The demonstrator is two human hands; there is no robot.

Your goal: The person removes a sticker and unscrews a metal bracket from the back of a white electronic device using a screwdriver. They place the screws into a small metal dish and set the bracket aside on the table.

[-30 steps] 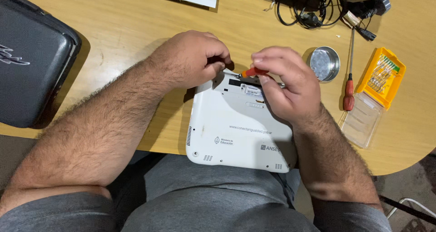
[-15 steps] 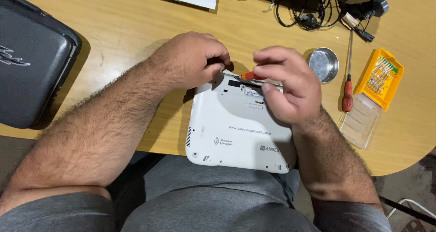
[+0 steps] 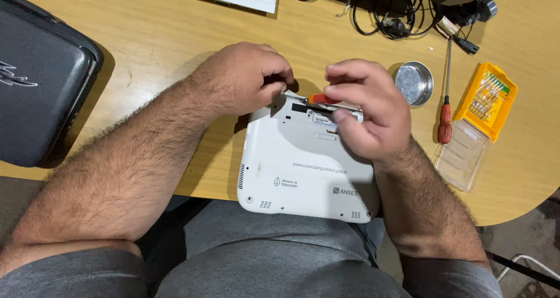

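We held the white laptop (image 3: pixel 303 164) underside up at the table (image 3: pixel 146 47) edge; left hand (image 3: pixel 242 79) gripped its 12 o'clock rim, right hand (image 3: pixel 364 111) closed on an orange-handled screwdriver (image 3: pixel 318 99) there. Base cover remained on; opening had barely begun

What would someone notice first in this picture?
A white laptop lies upside down at the near edge of the wooden table. The left hand steadies its far edge, while the right hand holds a red-handled screwdriver there. An orange bit case sits right.
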